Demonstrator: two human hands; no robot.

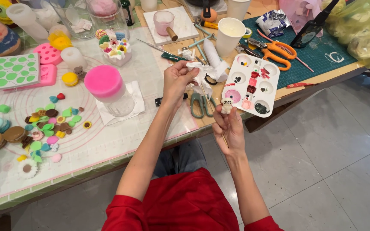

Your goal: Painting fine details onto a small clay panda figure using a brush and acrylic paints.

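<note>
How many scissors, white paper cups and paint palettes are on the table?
Scissors: 2, orange-handled scissors and grey-green-handled scissors
White paper cups: 2, nearer cup and cup at the far edge
White plastic paint palette: 1
Total: 5

small cream bear figurine [226,105] with dark eyes, upright, pinched at right-hand fingertips just in front of the paint palette's near edge. crumpled white tissue [201,71], bunched and hanging loose, gripped in the raised left hand above the table edge.

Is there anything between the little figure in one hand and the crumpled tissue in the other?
Nothing visible. The right hand holds the small figure just below the tissue pinched in the left hand; only open air separates them, above the green-handled scissors.
</note>
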